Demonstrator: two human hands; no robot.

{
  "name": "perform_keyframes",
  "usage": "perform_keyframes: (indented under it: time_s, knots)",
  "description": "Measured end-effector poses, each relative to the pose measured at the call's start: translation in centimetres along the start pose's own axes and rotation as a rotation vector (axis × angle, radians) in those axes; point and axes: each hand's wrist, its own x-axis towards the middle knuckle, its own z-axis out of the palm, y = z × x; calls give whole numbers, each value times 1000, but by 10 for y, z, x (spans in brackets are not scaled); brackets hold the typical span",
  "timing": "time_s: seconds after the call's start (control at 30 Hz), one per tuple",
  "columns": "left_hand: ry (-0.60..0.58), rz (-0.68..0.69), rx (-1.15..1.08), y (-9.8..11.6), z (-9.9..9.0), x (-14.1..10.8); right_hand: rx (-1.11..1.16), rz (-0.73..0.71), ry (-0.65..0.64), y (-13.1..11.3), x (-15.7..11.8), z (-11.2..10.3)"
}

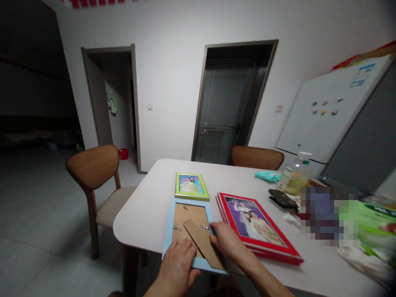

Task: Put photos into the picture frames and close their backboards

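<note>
Frame [168, 227], blue, back up at table [139, 206] edge, long axis running away from you; your left hand [177, 264] flattish on backing, right hand [229, 239] bent at right rim. Can't tell if either grips.

Dim indoor light, L room [31, 103] near-black, wide-angle distortion at edges, pixelated patch [323, 212] lower R.

so there's a jug [293, 175] of yellowish stuff on the table [145, 198] with a teal bag [267, 176] and black wallet-looking thing [283, 199] right by it, two wooden chairs [95, 165], a fridge [334, 95] with magnets [323, 112], plus a red bucket [123, 154] near the doorway [135, 107]
</note>
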Motion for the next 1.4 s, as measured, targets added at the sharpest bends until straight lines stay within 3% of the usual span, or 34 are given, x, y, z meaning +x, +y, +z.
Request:
perform_keyframes:
  time_s: [0.17, 0.5, 0.6, 0.7, 0.77, 0.93, 1.13, 1.4]
  knots:
    - [19, -55, -46, -13, -15, -8, 13, -50, 44, 0, 10, 2]
    - [95, -20, -91, -19, -7, -11, -49, -1, 130, 0, 21, 10]
    - [132, -28, -108, -23, -7, -12, 43, -132, 155, -5, 9, 4]
    - [141, -49, -115, -24, -7, -11, 190, -367, 1, -15, -4, 2]
    - [131, -58, -120, -24, -7, -11, 249, -442, -89, -23, -9, 6]
    - [131, -45, -117, -24, -7, -10, 255, -416, -16, -35, -7, 18]
    - [129, -41, -107, -25, -4, -11, 321, -395, -4, -39, 1, 15]
    - [145, -23, -95, -28, -1, -10, 200, -307, 101, -69, 35, 32]
